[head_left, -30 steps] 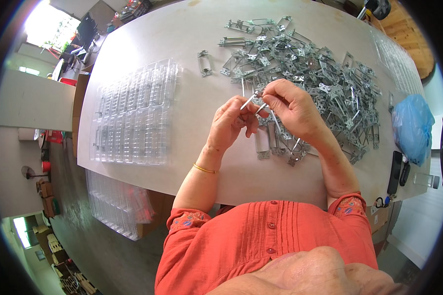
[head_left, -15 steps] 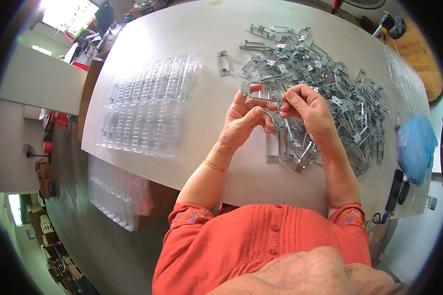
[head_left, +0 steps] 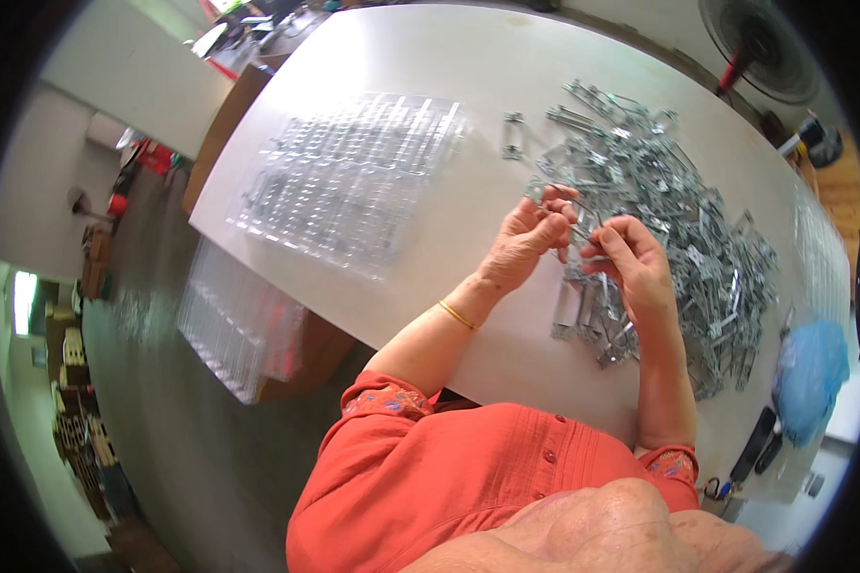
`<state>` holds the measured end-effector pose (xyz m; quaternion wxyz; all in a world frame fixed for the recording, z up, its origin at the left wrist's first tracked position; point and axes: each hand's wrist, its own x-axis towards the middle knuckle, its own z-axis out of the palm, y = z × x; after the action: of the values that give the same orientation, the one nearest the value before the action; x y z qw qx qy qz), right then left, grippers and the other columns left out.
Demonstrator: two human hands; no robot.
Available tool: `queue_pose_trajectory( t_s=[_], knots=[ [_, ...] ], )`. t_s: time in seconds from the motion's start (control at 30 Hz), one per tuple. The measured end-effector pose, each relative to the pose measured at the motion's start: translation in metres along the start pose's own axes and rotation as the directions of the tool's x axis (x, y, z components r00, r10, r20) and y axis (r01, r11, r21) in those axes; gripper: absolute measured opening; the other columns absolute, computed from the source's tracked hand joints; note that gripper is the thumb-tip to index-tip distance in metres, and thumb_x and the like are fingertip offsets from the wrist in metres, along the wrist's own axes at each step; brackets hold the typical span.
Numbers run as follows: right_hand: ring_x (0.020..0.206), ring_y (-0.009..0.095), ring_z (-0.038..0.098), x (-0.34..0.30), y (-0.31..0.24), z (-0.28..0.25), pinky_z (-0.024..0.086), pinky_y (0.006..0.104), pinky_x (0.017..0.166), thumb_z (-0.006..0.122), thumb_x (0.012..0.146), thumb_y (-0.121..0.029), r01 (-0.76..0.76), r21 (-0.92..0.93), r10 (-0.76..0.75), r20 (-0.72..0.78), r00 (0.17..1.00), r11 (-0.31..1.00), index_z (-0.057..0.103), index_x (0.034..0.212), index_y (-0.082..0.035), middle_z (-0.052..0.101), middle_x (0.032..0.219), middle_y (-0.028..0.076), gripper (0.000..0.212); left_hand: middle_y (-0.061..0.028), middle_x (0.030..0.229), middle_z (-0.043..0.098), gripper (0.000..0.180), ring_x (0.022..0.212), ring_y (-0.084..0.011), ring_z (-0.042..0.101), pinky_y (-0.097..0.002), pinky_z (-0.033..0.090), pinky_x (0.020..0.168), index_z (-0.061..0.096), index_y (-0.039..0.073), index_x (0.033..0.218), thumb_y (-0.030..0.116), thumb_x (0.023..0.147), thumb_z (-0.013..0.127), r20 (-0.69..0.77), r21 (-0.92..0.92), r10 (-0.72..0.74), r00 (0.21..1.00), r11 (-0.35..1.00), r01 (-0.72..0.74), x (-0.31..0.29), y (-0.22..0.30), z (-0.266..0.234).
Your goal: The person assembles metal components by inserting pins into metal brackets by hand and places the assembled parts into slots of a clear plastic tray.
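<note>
In front of the heap, my left hand [head_left: 524, 246] grips one end of a small grey metal bracket frame [head_left: 535, 188] between curled fingers. My right hand [head_left: 638, 265] is closed in a pinch at the frame's other end, on a thin metal rod or edge; blur and fingers hide the exact contact. Just beyond and to the right lies a big heap of similar metal brackets [head_left: 702, 234]. One loose bracket [head_left: 513, 136] sits apart, left of the heap. Below my hands, another rectangular bracket [head_left: 566, 307] rests at the heap's near edge.
Clear plastic trays [head_left: 354, 177] lie on the left of the pale table [head_left: 545, 374]. More clear trays [head_left: 244, 329] are stacked lower, beside its near-left edge. To the right are a blue plastic bag [head_left: 810, 377] and a black handled object [head_left: 755, 444]. A fan [head_left: 760, 48] stands beyond.
The whole view has swung, so table and heap appear farther right and lower. Both hands keep hold of the bracket frame, which is now tilted down toward my right hand.
</note>
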<state>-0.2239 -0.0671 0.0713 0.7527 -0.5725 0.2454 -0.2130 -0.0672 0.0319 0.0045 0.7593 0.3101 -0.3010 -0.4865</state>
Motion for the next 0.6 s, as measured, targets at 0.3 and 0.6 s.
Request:
queue_pose_trajectory(
  t_s=[0.3,0.6],
  knots=[
    [0.087,0.009,0.062,-0.008,0.006,0.007,0.053,0.0253,0.068,0.057,0.102,-0.019,0.145,-0.267,-0.142,0.029,0.989,0.953,0.061,0.102,-0.003,0.064,0.092,0.002,0.017,-0.0094,0.122,0.066,0.028,0.108,-0.0208,0.063,-0.0358,0.049,0.088,0.055,0.015,0.118,0.038,0.102,0.053,-0.066,-0.08,0.154,0.986,0.984,-0.159,-0.003,0.014,0.001],
    [0.071,0.01,0.062,-0.03,0.036,0.051,0.051,0.025,0.064,0.06,0.1,-0.015,0.006,-0.267,0.081,0.315,0.946,0.964,0.062,0.099,-0.003,0.065,0.08,0.003,0.013,-0.0077,0.08,0.062,0.051,0.062,-0.0177,0.061,-0.0291,0.05,0.055,0.055,-0.001,0.115,0.047,0.106,0.038,-0.327,-0.055,0.012,0.945,0.998,-0.031,-0.022,0.079,0.004]
  ],
)
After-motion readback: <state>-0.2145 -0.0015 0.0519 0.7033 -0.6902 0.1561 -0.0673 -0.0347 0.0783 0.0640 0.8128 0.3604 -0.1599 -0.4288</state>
